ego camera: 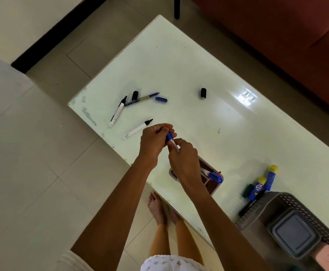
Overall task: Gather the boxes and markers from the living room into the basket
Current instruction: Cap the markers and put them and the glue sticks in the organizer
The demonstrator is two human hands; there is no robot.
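Left hand [153, 139]: fingers closed around the blue cap end of a marker [171, 139]. Right hand [184, 159]: fingers pinched on the same marker's white barrel; both hands meet above the near edge of the table [179, 61]. Pink holder [214, 183] just below the right wrist, a blue-capped marker inside. Loose on the table: two uncapped white markers [117, 111], a blue pen [142, 99], a blue cap [161, 99], two black caps [203, 93]. Basket [257, 212] at the right, a grey box [294, 232] inside.

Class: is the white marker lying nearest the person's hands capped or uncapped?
Uncapped. The white marker shows its bare black tip, and loose black caps lie elsewhere on the table.
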